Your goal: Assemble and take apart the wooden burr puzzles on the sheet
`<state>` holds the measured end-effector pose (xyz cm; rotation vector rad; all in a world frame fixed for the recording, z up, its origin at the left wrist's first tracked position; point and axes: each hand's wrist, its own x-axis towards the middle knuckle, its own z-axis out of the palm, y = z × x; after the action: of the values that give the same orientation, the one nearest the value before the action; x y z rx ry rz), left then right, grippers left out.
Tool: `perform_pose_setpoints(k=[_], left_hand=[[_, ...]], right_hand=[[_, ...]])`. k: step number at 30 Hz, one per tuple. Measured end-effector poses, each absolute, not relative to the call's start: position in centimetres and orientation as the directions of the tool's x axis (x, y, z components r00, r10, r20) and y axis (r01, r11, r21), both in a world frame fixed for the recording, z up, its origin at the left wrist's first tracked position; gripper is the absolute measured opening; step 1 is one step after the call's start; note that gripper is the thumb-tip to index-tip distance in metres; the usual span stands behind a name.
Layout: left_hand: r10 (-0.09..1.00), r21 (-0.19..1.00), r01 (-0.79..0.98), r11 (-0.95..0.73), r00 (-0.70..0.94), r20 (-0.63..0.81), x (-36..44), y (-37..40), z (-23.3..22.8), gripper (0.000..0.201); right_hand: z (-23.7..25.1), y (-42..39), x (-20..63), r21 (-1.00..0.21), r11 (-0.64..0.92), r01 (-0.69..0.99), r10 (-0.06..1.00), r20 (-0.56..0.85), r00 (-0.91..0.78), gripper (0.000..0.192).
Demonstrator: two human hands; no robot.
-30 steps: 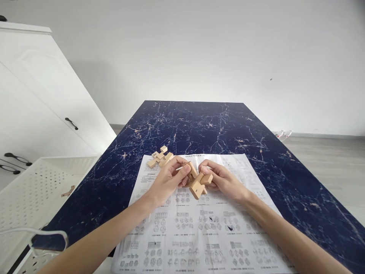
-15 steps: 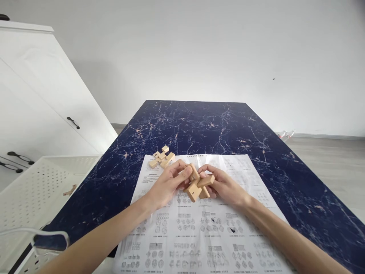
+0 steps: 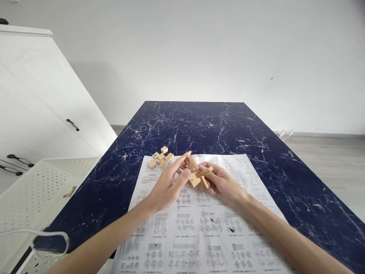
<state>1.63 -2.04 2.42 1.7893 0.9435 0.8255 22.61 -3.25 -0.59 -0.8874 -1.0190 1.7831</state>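
Observation:
A partly joined wooden puzzle (image 3: 196, 173) of crossed light-brown blocks is held just above a printed instruction sheet (image 3: 199, 224). My right hand (image 3: 224, 184) grips it from the right and below. My left hand (image 3: 168, 184) touches its left side with thumb and forefinger, the forefinger stretched out over the top block, which bears a handwritten mark. A small heap of loose wooden pieces (image 3: 160, 158) lies at the sheet's far-left corner, just beyond my left hand.
The sheet lies on a dark blue marbled table (image 3: 199, 121). A white perforated basket (image 3: 34, 186) holding one small wooden piece (image 3: 69, 192) stands left of the table, with a white cabinet (image 3: 34, 99) behind it. Grey floor lies to the right.
The puzzle has been turned and lifted slightly away from me. My left forefinger has straightened over the top block. The loose pieces have not moved.

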Motion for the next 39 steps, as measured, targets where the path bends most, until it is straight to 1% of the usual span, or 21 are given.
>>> perform_pose_setpoints(k=[2, 3, 4, 5, 7, 9, 11, 14, 17, 19, 21, 23, 25, 28, 31, 33, 35, 37, 39], left_hand=[[0.832, 0.904, 0.268, -0.333, 0.535, 0.148, 1.5, -2.0, 2.0, 0.090], [0.830, 0.884, 0.289, -0.367, 0.531, 0.170, 1.4, -2.0, 1.9, 0.097], [0.834, 0.859, 0.317, -0.403, 0.514, 0.201, 1.5, -1.9, 1.7, 0.096], [0.837, 0.829, 0.346, -0.440, 0.492, 0.239, 1.6, -1.9, 1.6, 0.089], [0.826, 0.767, 0.383, -0.515, 0.460, 0.326, 1.8, -1.7, 1.5, 0.067], [0.803, 0.722, 0.393, -0.569, 0.453, 0.387, 1.9, -1.6, 1.4, 0.052], [0.800, 0.718, 0.391, -0.576, 0.453, 0.394, 1.9, -1.5, 1.4, 0.045], [0.823, 0.775, 0.366, -0.515, 0.463, 0.329, 1.8, -1.4, 1.3, 0.046], [0.852, 0.814, 0.358, -0.458, 0.437, 0.287, 1.8, -1.3, 1.0, 0.054], [0.871, 0.824, 0.366, -0.432, 0.405, 0.277, 1.8, -1.2, 0.9, 0.060], [0.890, 0.830, 0.388, -0.400, 0.382, 0.250, 1.9, -1.2, 0.9, 0.061], [0.906, 0.832, 0.423, -0.361, 0.371, 0.204, 1.9, -1.3, 1.0, 0.056], [0.908, 0.832, 0.439, -0.339, 0.383, 0.168, 1.9, -1.4, 1.2, 0.048], [0.898, 0.838, 0.420, -0.348, 0.405, 0.170, 2.0, -1.6, 1.5, 0.041], [0.893, 0.843, 0.406, -0.352, 0.415, 0.173, 2.1, -1.6, 1.5, 0.036], [0.889, 0.836, 0.412, -0.362, 0.421, 0.178, 2.1, -1.5, 1.5, 0.034], [0.879, 0.804, 0.435, -0.405, 0.428, 0.211, 2.1, -1.4, 1.3, 0.029], [0.862, 0.745, 0.470, -0.474, 0.420, 0.284, 2.0, -1.1, 1.1, 0.023], [0.834, 0.649, 0.527, -0.549, 0.391, 0.389, 1.8, -0.5, 0.8, 0.017]], right_hand=[[-0.8, -3.2, 22.7, -0.893, -0.284, -0.349, 0.919, -0.149, -0.366, 0.045], [-0.8, -3.2, 22.7, -0.890, -0.283, -0.357, 0.918, -0.144, -0.369, 0.045], [-0.9, -3.2, 22.7, -0.888, -0.284, -0.361, 0.917, -0.141, -0.374, 0.045], [-0.9, -3.2, 22.7, -0.887, -0.284, -0.365, 0.915, -0.137, -0.380, 0.045], [-0.9, -3.3, 22.7, -0.886, -0.282, -0.369, 0.909, -0.123, -0.398, 0.044], [-0.9, -3.4, 22.6, -0.888, -0.278, -0.366, 0.903, -0.112, -0.416, 0.042], [-0.8, -3.6, 22.5, -0.890, -0.280, -0.361, 0.899, -0.110, -0.424, 0.040], [-0.7, -3.6, 22.4, -0.869, -0.299, -0.394, 0.904, -0.126, -0.408, 0.038], [-0.7, -3.2, 22.5, -0.832, -0.290, -0.473, 0.938, -0.150, -0.313, 0.037], [-0.9, -2.7, 22.9, -0.821, -0.230, -0.523, 0.970, -0.152, -0.189, 0.034], [-1.3, -2.2, 23.5, -0.811, -0.140, -0.568, 0.989, -0.140, -0.045, 0.030], [-1.7, -1.7, 24.1, -0.783, -0.059, -0.619, 0.988, -0.134, 0.076, 0.021], [-2.1, -1.5, 24.6, -0.746, -0.003, -0.666, 0.978, -0.142, 0.155, 0.015], [-2.2, -1.6, 24.7, -0.726, 0.049, -0.686, 0.966, -0.139, 0.216, 0.017], [-1.7, -2.1, 24.3, -0.745, 0.041, -0.666, 0.955, -0.166, 0.245, 0.016], [-1.2, -2.5, 23.7, -0.738, -0.003, -0.675, 0.947, -0.219, 0.236, 0.020], [-0.6, -2.9, 23.2, -0.745, -0.069, -0.663, 0.958, -0.234, 0.164, 0.022], [-0.2, -3.1, 22.7, -0.787, -0.122, -0.605, 0.981, -0.189, 0.048, 0.021], [0.1, -3.2, 22.5, -0.827, -0.130, -0.547, 0.990, -0.139, -0.025, 0.023]])
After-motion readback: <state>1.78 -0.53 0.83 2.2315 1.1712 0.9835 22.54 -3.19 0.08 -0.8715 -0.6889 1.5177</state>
